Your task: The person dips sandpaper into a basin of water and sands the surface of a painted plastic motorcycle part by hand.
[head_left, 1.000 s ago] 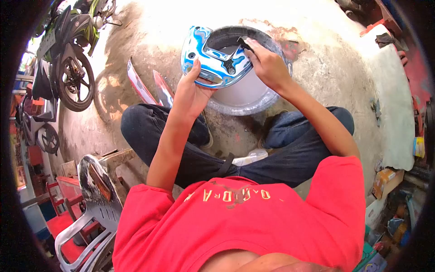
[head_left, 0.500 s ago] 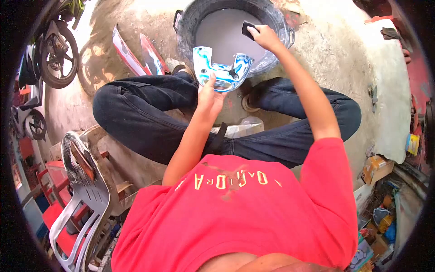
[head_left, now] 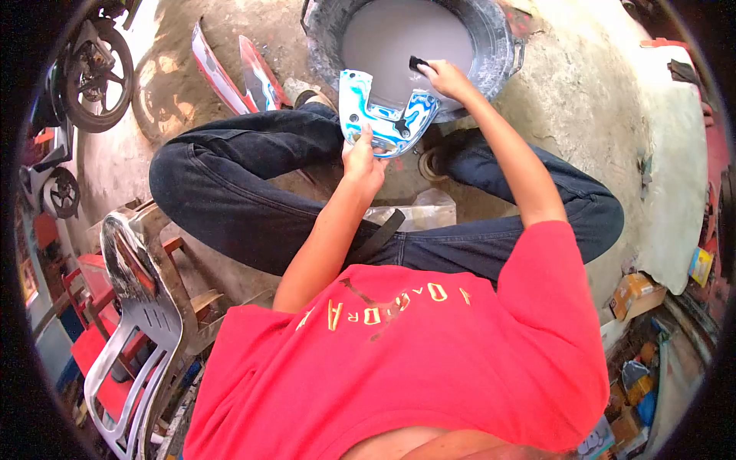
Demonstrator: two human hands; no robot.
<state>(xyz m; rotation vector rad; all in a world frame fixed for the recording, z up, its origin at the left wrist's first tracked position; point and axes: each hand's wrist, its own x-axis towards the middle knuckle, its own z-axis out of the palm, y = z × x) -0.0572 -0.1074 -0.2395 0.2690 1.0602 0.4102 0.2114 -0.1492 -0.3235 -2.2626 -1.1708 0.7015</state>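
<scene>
By the near rim of a round, dark plastic tub (head_left: 492, 57): U-shaped blue-and-white hard panel (head_left: 354, 100), prongs away from the body, base crosswise.
Left hand (head_left: 364, 166): clamped on the panel's base.
Right hand (head_left: 450, 80): pinching a small black pad (head_left: 418, 63) over grey liquid (head_left: 387, 42), beyond the panel's right prong, apart from the left hand.

Shirt (head_left: 460, 368): red, short-sleeved, round neckline. Right sleeve (head_left: 540, 253): plain red, ends above elbow. Chest print (head_left: 373, 315): row of yellow-outlined letters, large and small mixed (full wording unclear), brown shape across middle. Trousers (head_left: 230, 195): dark blue, long, stitched seams visible along legs. Waist strap (head_left: 381, 236): dark, flat, loose end projecting at front. Left hand (head_left: 364, 162), right hand (head_left: 448, 80): bare. Footwear (head_left: 431, 164): mostly hidden, pale edge visible.
</scene>
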